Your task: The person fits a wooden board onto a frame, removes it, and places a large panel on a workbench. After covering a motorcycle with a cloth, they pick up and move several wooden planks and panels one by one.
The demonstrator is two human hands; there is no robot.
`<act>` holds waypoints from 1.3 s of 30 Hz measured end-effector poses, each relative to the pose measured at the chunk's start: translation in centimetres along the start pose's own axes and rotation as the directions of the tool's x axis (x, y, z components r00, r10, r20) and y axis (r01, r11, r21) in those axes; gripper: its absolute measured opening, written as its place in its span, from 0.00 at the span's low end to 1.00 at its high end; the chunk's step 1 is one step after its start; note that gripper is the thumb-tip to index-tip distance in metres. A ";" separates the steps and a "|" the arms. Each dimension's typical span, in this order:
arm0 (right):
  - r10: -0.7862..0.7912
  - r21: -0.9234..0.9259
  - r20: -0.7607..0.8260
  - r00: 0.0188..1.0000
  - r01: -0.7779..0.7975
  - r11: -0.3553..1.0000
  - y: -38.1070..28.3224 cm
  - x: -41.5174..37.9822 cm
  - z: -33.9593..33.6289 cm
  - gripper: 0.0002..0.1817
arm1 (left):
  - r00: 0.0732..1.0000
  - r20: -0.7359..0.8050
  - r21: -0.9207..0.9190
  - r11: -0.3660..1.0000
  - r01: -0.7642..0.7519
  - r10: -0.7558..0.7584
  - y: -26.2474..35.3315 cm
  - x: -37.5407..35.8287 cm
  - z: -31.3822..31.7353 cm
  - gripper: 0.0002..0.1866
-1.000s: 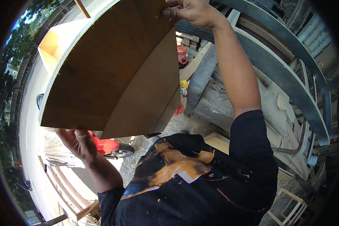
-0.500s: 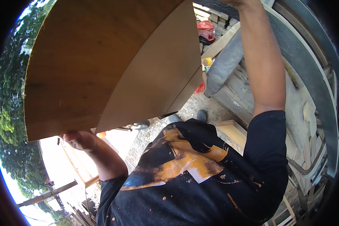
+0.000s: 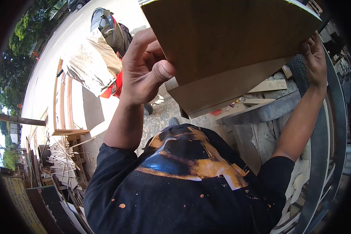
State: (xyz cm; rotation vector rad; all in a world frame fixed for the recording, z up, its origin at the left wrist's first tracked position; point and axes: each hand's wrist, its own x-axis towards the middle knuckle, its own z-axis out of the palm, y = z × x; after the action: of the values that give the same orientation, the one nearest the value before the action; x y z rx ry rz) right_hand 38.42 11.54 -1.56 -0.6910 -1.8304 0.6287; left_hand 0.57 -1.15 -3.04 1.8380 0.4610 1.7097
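A brown wooden panel (image 3: 234,39) is held up in front of me, its left and right edges between my two hands. My left hand (image 3: 146,74) grips the left edge, with the thumb pointing at the corner and the fingers curled behind. At the right end my right hand (image 3: 316,62) is closed on the other edge, fingers partly hidden. Below the panel's curved-looking lower edge shows a lighter brown board surface (image 3: 222,91), overlapped by the panel in this view.
A motorbike (image 3: 107,27) with a pale cloth (image 3: 91,60) over it stands at the left. Thin wood strips (image 3: 62,160) are piled at lower left, near a wooden frame (image 3: 58,101). Wood offcuts (image 3: 267,85) and a grey curved piece (image 3: 261,113) lie on the right.
The panel has shifted right in view and tilted. My left hand has come up along its left edge, and my right hand now shows at the right edge. The view has turned left.
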 end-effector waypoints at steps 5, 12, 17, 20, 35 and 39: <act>0.037 0.057 0.000 0.999 -0.036 0.998 -0.4 0.0 0.2 0.28 | 0.997 0.066 0.007 1.000 0.027 -0.027 0.1 0.1 -0.3 0.29; 0.050 0.052 -0.031 0.998 -0.048 0.998 -0.4 -0.3 0.3 0.26 | 0.986 0.154 -0.005 0.997 0.072 -0.070 0.1 0.6 -1.3 0.27; 0.058 0.051 -0.025 0.998 -0.057 0.997 -0.5 -0.2 0.4 0.27 | 0.989 0.130 -0.008 0.997 0.077 -0.076 0.1 0.6 -1.2 0.26; 0.057 0.068 -0.027 0.998 -0.055 0.996 -0.4 -0.2 0.2 0.26 | 0.990 0.115 0.007 0.996 0.087 -0.088 0.1 0.6 -1.2 0.27; 0.065 0.103 -0.007 0.998 -0.064 0.993 0.1 -0.5 -0.2 0.27 | 0.995 0.085 0.002 0.998 0.060 -0.060 0.0 0.5 -1.0 0.26; 0.080 0.125 -0.006 0.997 -0.079 0.989 0.3 -0.5 -0.4 0.27 | 0.987 0.119 0.045 0.993 0.105 -0.110 0.7 0.8 -1.3 0.29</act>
State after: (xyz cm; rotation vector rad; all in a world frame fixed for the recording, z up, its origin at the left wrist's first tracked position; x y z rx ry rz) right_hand 38.94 11.45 -1.94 -0.6849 -1.7445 0.7834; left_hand -0.69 -1.00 -1.93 1.8967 0.5365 1.5173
